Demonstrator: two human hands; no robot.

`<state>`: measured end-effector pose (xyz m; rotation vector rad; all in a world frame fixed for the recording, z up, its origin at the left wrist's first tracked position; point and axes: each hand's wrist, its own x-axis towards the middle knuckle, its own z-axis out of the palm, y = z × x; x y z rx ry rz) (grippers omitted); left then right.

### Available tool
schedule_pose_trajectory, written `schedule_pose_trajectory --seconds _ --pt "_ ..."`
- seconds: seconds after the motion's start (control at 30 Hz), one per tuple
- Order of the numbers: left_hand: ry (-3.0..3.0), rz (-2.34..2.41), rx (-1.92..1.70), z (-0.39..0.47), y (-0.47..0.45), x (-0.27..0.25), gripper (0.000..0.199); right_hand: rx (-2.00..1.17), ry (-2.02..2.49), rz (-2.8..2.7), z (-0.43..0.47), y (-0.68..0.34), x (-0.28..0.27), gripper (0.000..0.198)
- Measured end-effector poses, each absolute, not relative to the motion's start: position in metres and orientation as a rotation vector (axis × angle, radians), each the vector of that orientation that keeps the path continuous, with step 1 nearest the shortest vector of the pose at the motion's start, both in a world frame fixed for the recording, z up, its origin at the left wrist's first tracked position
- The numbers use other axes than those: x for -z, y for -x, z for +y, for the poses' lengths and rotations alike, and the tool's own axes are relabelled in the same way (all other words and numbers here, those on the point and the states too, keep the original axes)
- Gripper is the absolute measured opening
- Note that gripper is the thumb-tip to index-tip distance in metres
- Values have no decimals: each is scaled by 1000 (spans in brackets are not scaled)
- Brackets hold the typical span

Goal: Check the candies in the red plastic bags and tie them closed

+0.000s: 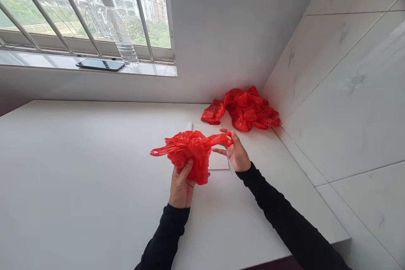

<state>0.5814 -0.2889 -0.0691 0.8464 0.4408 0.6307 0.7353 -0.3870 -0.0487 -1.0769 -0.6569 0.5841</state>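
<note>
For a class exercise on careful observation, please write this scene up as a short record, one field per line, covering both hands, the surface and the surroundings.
Left grip: holds the body of a crumpled red plastic bag, thumb in front
Right grip: touches the bag's right-hand end, some fingers spread; how firmly is unclear
Bag's other end: sticks out to the left, untouched
Surface: white table
Partly hidden behind bag: flat white object
Far right corner: heap of red plastic
Windowsill: transparent bottle, dark flat device

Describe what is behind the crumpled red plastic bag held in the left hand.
Part of a flat, white, straight-edged object shows on the white tabletop; the bag covers much of it, hiding its full outline.
</note>
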Motion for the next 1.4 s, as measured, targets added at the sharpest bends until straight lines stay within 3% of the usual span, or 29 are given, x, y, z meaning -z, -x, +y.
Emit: schedule_pose_trajectory --seconds 0.1,0.2,0.3,0.4,0.57,0.83,1.03,1.3,1.4 --pt "-920 483 -803 -288 -580 74 67 -483 1214 -709 -386 -720 82 53" --pt "-964 494 -855 -293 -580 72 74 -340 1284 -791 -388 -702 90 47" --pt "-947 479 -820 -296 -580 71 65 -219 1365 -895 -391 -694 83 35" --pt "-884 482 -812 -291 -582 76 54 -245 1376 -930 -394 -698 77 20" --pt "-791 481 -828 -280 -584 83 44 -204 1368 -832 -402 -710 77 21" --pt "-841 471 -897 -281 -586 81 54 -283 1597 -1015 -390 -720 33 22" --pt "-801 530 -1025 -267 -584 78 42 -335 1739 -1325 -391 -754 -21 25" --pt "-822 509 -991 -267 -582 75 50 -409 1758 -1256 -386 -740 -10 30" --pt "-835 515 -982 -271 -584 77 50 -448 1776 -1298 -383 -738 -8 23"
